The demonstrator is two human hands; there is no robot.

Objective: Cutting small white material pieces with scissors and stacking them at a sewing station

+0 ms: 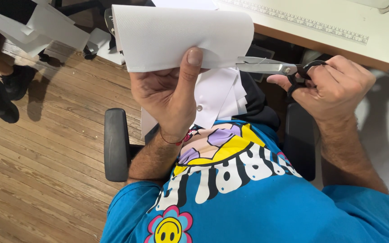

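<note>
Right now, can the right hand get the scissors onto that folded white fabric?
Probably yes: the right hand holds the scissors, whose tips already meet the white fabric edge, pinched up by the left hand; nothing lies between.

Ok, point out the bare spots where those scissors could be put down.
Bare tabletop lies beyond the printed ruler, up right of the scissors. Open wooden floor lies left of the chair armrest. The lap is crowded with white fabric pieces, under the left hand.
</note>
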